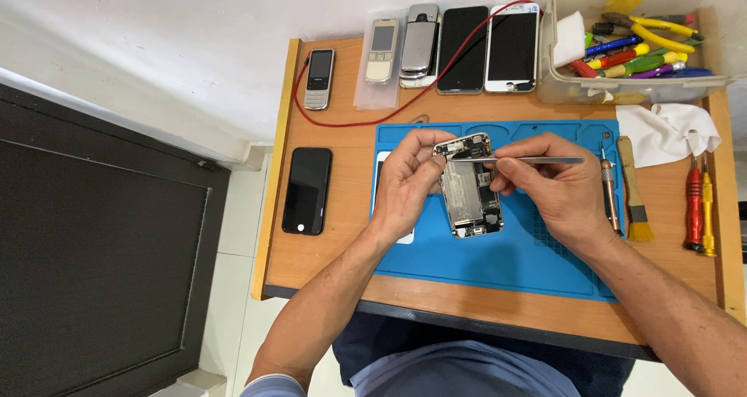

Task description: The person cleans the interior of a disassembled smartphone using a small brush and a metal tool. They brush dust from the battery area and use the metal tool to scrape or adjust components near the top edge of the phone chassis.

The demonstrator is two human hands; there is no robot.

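- Blue mat (498,265) carries the opened phone (469,187) at its middle, my left hand (406,183) pinching its far corner.
- My right hand (552,187) grips tweezers (517,160), tips at that far edge.
- A slip could, I judge, scratch the board or tear a fine cable.
- Any loosened part could roll off toward the brush (634,191) on the right.

A small wooden desk (327,265) with a pale edge strip stands against a white wall (194,31) at the far side. To the left, a dark panelled door (101,249) fills the near corner, framed by a white sill. Pale floor tiles (233,288) show between door and desk. The light is even and soft, casting only faint shadows.
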